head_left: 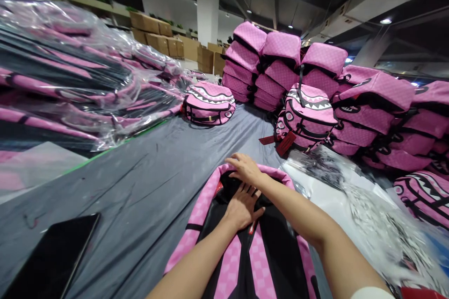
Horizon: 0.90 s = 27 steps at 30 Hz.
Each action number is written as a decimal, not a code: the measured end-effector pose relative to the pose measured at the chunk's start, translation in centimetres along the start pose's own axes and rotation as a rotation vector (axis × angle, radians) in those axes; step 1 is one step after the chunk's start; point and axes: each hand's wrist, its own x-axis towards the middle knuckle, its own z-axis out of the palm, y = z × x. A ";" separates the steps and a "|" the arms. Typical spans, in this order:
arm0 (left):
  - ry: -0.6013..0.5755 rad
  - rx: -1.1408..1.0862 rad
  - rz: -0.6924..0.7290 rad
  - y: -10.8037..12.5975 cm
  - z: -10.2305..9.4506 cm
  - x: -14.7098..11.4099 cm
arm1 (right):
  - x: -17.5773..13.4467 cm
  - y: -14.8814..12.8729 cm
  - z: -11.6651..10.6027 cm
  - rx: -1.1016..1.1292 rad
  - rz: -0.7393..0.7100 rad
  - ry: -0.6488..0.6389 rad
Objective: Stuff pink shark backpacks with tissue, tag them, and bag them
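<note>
A pink checked backpack [257, 261] lies in front of me with its black back panel and pink straps up. My left hand [243, 208] rests flat on the black panel near the top, fingers spread. Just beyond it, my right hand [245, 168] reaches over the pink top edge with its fingers stretched out. That hand's fingertips touch or hover at the rim; I cannot tell which. A small red tag shows beside the left hand.
Plastic-wrapped pink and black bags [70, 70] are piled at left. A black phone [52, 257] lies at near left. Ahead sits a shark-mouth bag [209, 105]; pink backpacks [280, 70] stand stacked behind and right. Clear plastic bags [379, 224] lie at right.
</note>
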 end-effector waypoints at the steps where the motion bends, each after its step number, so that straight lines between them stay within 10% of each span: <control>1: 0.003 0.005 0.002 0.0 0.0 -0.1 | 1.3 -0.4 0.0 -0.012 -0.002 -0.050; 10: -0.019 -0.068 0.005 -0.2 -0.1 -0.1 | 8.2 0.1 2.1 0.012 0.042 -0.331; 27: 0.014 -0.044 0.046 -0.1 -0.1 0.2 | -1.3 -0.8 1.1 0.036 0.155 -0.047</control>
